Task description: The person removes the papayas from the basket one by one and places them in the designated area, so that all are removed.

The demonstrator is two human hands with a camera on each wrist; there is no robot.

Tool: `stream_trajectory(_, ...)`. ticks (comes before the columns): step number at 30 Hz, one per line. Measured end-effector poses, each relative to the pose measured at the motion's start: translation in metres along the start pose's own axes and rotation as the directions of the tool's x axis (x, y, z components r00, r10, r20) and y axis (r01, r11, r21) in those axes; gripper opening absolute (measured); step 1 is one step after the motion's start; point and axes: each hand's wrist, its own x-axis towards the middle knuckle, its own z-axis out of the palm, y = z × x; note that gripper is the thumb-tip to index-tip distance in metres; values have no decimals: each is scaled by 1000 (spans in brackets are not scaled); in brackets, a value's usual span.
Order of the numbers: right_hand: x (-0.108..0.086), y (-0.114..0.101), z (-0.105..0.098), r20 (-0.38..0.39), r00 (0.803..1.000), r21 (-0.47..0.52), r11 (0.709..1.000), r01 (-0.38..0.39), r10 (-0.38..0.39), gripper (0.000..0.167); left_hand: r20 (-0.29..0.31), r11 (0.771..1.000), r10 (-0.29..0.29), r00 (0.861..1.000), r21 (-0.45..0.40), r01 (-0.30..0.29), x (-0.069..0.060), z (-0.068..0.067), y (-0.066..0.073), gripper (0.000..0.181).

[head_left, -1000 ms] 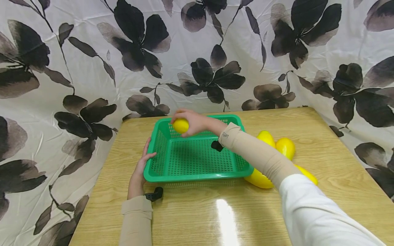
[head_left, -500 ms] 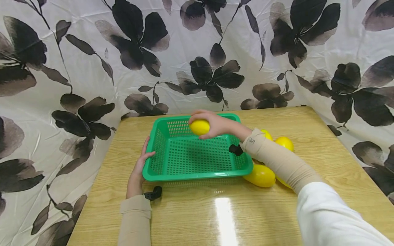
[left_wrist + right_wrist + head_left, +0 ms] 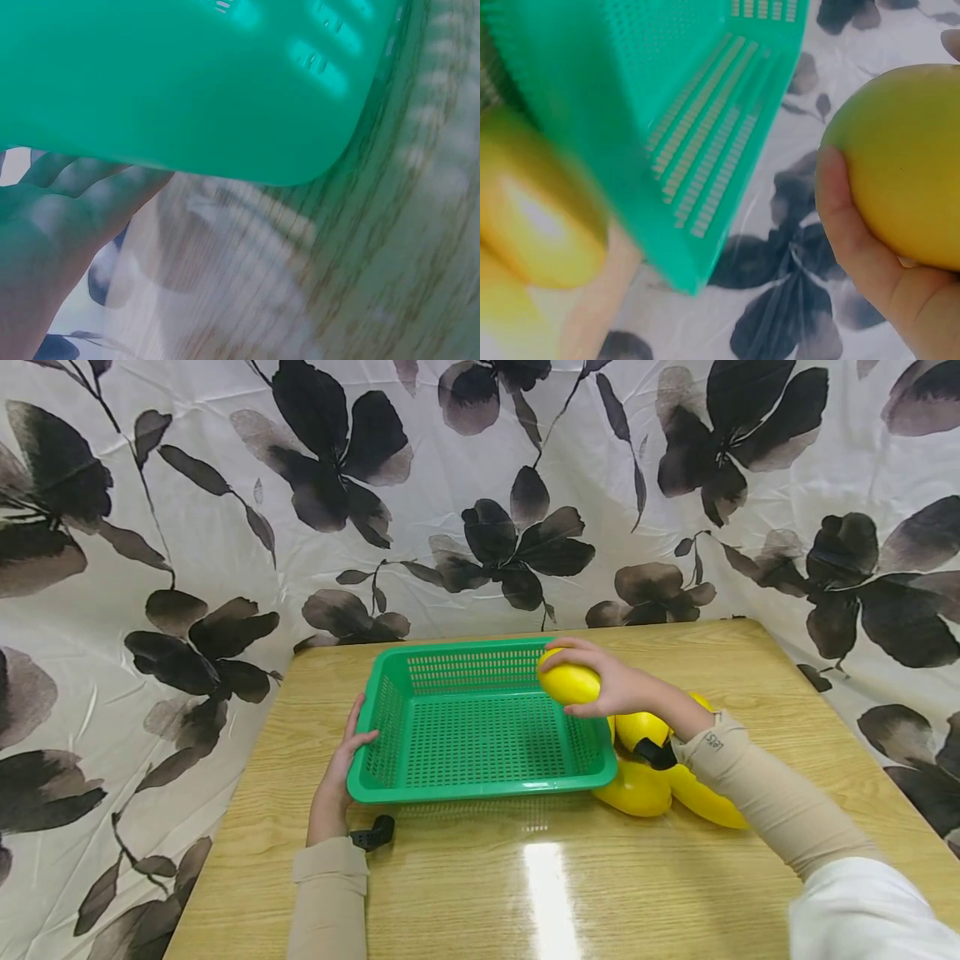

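A yellow mango is gripped in my right hand, above the right back corner of a green plastic basket. In the right wrist view, the thumb and fingers curve round the same mango, apart from the basket wall. My left hand holds the basket's left side, thumb over the rim and fingers along the outer wall. The left wrist view shows those fingers against the basket's outside. The basket's slotted bottom is visible.
Several more mangoes lie right of the basket, including a near one, a long one and one partly behind the wrist camera. The wooden table ends at a floral cloth behind.
My right hand has carried the mango to the right, from over the basket's back left to its right side. The left hand keeps its place on the basket, which stays put.
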Motion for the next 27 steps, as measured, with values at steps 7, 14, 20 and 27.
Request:
stream_trajectory(7,-28,-3,-10,-45,997,-31,998,-60,58,52,5,1000,5,1000,14,-5,3,-3,-3,66)
stream_trajectory(14,-44,-5,-13,-66,996,-60,996,-67,63,52,10,1000,5,1000,3,-5,2,-3,-4,66)
stream_trajectory(20,-54,-7,-5,-84,994,-52,996,-79,75,52,0,1000,14,1000,21,-14,3,-5,-4,66)
stream_trajectory(27,-73,-17,9,-85,995,-43,997,-60,56,52,5,1000,2,1000,4,-2,3,-4,-4,66)
